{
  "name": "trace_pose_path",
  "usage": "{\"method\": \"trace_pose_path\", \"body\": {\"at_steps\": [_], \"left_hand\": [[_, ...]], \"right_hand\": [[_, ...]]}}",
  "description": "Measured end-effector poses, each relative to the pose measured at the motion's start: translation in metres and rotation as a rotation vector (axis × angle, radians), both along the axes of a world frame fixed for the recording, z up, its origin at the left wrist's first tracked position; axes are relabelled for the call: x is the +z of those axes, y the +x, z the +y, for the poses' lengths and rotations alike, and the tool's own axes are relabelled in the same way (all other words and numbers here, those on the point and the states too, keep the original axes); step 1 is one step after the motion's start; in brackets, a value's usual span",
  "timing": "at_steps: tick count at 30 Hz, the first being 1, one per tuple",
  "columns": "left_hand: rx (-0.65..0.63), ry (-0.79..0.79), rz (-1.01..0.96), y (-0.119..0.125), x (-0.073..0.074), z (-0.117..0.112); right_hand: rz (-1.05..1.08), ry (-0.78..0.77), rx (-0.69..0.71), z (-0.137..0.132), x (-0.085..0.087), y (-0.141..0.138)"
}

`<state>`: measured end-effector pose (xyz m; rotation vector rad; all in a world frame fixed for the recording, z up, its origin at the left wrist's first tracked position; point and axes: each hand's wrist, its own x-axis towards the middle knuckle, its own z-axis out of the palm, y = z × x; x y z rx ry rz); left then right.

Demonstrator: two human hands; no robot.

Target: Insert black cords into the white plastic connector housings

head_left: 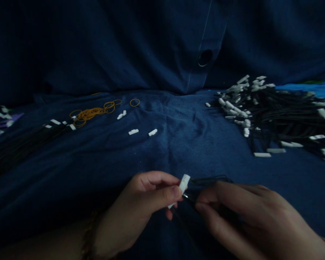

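Between the thumb and fingers of my left hand (146, 202) is a white plastic connector (184, 182), tilted, with a row of slots near its upper end. Black wires (211, 178) run off behind it to the right, and a dark strand hangs below. My right hand (243, 213) is closed just right of the connector, pinching a thin black wire with a shiny metal end (188, 197) at the connector's side. Whether that end is inside the connector I cannot tell.
Loose white connectors (133, 131) lie on the dark blue cloth (184, 144). Behind them is a heap of orange rubber bands (92, 113). A bundle of black wires (29, 144) with white ends lies left; a larger pile of wired connectors (276, 112) is at right, near bright blue material (311, 88).
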<state>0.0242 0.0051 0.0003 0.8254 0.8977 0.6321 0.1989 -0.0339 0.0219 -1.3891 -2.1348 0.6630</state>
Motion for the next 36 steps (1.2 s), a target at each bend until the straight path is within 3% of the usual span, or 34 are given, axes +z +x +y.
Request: {"method": "trace_pose_path", "body": {"at_steps": [8,19,28,36], "left_hand": [[0.009,0.072,0.087,0.0014,0.0008,-0.0014],[-0.011,0.037,0.086,0.0016,-0.001,-0.0005],[0.031,0.079,0.114,0.0019,-0.0005,-0.0022],[0.001,0.042,0.074,0.0025,-0.0015,-0.0016]], "right_hand": [[-0.037,0.052,0.008,-0.0024,-0.0032,-0.0022],[-0.128,0.119,-0.009,-0.0009,0.0022,-0.0009],[-0.133,0.187,0.01,-0.0058,-0.005,-0.0034],[-0.13,0.153,0.03,-0.0016,0.0015,-0.0059]]}}
